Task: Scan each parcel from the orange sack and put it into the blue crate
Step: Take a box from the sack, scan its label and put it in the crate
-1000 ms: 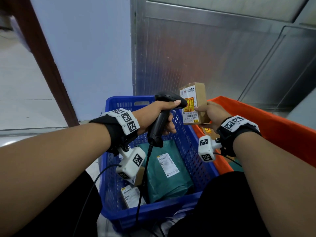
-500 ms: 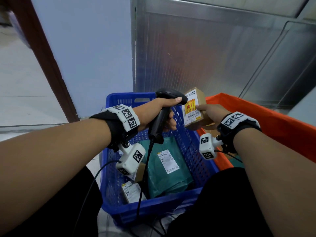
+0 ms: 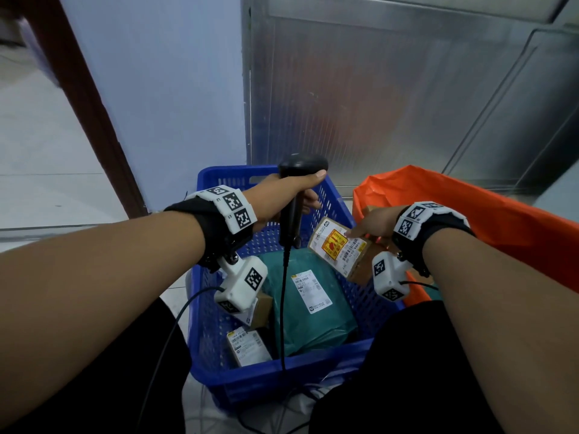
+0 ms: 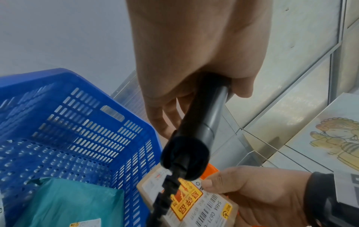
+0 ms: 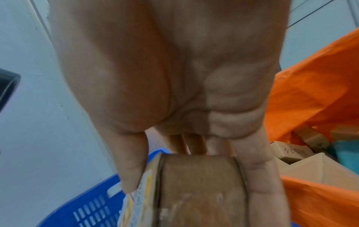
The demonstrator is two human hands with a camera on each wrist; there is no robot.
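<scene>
My right hand point(image 3: 372, 225) grips a small brown cardboard parcel point(image 3: 341, 250) with a white label and a yellow-red sticker, held tilted over the right side of the blue crate point(image 3: 282, 379). In the right wrist view the thumb point(image 5: 132, 165) and fingers clamp the parcel point(image 5: 200, 192) from both sides. My left hand point(image 3: 282, 195) grips the black handheld scanner point(image 3: 296, 195) upright above the crate, its cable hanging down. The left wrist view has the scanner handle point(image 4: 196, 130) just above the parcel point(image 4: 194, 204). The orange sack point(image 3: 488, 220) stands open at the right.
Inside the crate lie a teal mailer bag point(image 3: 307, 302) with a white label and two small labelled boxes point(image 3: 247, 347) near the front left. More boxes point(image 5: 291, 152) sit inside the sack. A metal panelled wall point(image 3: 391, 89) stands behind, and my legs press close to the crate's front.
My right hand has brought the parcel down from beside the scanner head and tilted it flat over the crate. The left hand with the scanner has stayed roughly in place.
</scene>
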